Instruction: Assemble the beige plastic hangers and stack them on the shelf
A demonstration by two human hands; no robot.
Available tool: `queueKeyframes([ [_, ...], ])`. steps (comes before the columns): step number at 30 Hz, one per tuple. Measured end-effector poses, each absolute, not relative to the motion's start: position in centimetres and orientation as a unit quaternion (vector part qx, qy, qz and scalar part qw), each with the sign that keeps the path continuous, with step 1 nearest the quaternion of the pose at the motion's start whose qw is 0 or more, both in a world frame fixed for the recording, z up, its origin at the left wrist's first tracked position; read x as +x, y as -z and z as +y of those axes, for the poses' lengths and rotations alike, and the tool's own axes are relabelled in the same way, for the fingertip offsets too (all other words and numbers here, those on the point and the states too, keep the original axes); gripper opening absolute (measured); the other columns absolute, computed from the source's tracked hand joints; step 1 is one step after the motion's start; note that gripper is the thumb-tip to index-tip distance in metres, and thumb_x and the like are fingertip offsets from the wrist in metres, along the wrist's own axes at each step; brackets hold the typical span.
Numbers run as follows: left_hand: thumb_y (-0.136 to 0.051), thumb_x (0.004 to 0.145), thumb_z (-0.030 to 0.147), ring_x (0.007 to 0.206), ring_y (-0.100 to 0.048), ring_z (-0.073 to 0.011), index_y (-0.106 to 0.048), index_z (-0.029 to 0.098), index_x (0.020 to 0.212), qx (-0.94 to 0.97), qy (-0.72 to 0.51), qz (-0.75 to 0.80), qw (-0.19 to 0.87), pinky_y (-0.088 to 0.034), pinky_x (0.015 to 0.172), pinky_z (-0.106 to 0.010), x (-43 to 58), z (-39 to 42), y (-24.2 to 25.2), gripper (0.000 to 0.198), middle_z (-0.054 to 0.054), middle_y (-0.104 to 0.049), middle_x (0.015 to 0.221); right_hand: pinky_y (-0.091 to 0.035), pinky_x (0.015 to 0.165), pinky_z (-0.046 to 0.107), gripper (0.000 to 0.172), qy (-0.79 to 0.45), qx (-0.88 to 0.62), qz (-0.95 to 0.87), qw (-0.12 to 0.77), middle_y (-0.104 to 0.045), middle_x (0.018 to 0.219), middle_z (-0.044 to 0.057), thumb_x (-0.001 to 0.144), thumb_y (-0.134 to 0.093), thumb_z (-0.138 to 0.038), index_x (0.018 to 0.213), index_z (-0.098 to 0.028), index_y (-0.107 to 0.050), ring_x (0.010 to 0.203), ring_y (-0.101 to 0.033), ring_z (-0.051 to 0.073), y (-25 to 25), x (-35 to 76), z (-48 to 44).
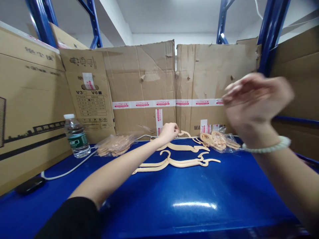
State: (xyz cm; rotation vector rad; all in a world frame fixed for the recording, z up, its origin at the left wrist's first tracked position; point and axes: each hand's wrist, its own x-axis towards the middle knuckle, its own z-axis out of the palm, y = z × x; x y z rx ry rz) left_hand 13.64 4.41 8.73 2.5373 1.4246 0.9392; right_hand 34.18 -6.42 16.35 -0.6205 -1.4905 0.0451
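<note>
My left hand [169,131] reaches to the back of the table, its fingers pinched at one end of a thin beige curved piece that looks like part of a clothes hanger [184,133]. Just below it lies another beige hanger [183,147], partly covered by my forearm. Closer to me is a pair of beige folding hangers [185,163] lying together, one hook pointing up; my left arm hides part of their left side. My right hand [256,96] is raised at the right, blurred by motion. Its fingers are curled in and nothing shows in them.
A clear bag of beige parts [116,145] lies left, another bag [219,141] right. A water bottle [77,137] stands at the left, near a white cable [72,173] and a black device [30,186]. Cardboard panels [142,76] wall the blue table [159,205].
</note>
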Motion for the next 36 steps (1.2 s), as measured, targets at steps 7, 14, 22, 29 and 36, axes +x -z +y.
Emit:
queueKeyframes([
  [7,-0.062,0.077,0.027,0.071,-0.067,-0.0158,-0.059,0.015,0.077,0.784,-0.431,0.423,0.143,-0.053,0.067,-0.026,3.2,-2.2,-6.1,0.013,-0.004,-0.069,0.075,-0.043,0.048,0.024,0.021,-0.198,-0.391,-0.755,0.487,-0.063,0.063,0.001,0.076,-0.051,-0.021,0.094,-0.015,-0.06,0.055,-0.058,0.014,-4.4,28.0,-1.9],
  [14,-0.071,0.072,0.036,0.071,-0.071,-0.0178,-0.044,0.017,0.074,0.698,-0.461,0.382,0.392,-0.057,0.07,-0.034,2.2,-4.2,-3.0,0.033,-0.008,-0.071,0.087,-0.044,0.059,0.026,0.022,-0.027,-0.412,-0.828,0.38,-0.066,0.069,0.001,0.08,-0.047,-0.019,0.097,-0.018,-0.061,0.063,-0.06,0.016,-2.2,28.2,-0.7],
  [22,-0.075,0.071,0.03,0.092,-0.069,-0.0201,-0.068,0.011,0.083,0.582,-0.515,0.383,0.499,-0.048,0.097,-0.036,1.7,-4.5,-3.4,0.024,-0.012,-0.073,0.097,-0.046,0.076,0.034,0.022,0.105,-0.476,-0.837,0.251,-0.069,0.091,0.01,0.085,-0.046,-0.015,0.09,-0.016,-0.067,0.088,-0.061,0.025,-0.9,31.2,2.3],
  [29,-0.066,0.071,-0.004,0.09,-0.069,-0.0179,-0.069,0.009,0.097,0.464,-0.507,0.378,0.62,-0.046,0.101,-0.033,1.2,-4.1,-3.6,0.029,-0.012,-0.073,0.097,-0.045,0.072,0.031,0.014,0.093,-0.466,-0.857,0.199,-0.065,0.088,0.01,0.085,-0.054,-0.02,0.085,-0.015,-0.067,0.083,-0.06,0.023,-0.3,30.9,3.0],
  [36,-0.047,0.085,-0.006,0.083,-0.071,-0.0184,-0.06,0.007,0.086,0.421,-0.524,0.406,0.618,-0.047,0.1,-0.032,0.4,-3.8,-4.3,0.018,-0.009,-0.065,0.084,-0.044,0.066,0.029,0.004,0.052,-0.457,-0.854,0.245,-0.063,0.082,0.007,0.08,-0.053,-0.016,0.077,-0.017,-0.056,0.075,-0.058,0.02,0.4,31.3,3.7],
])
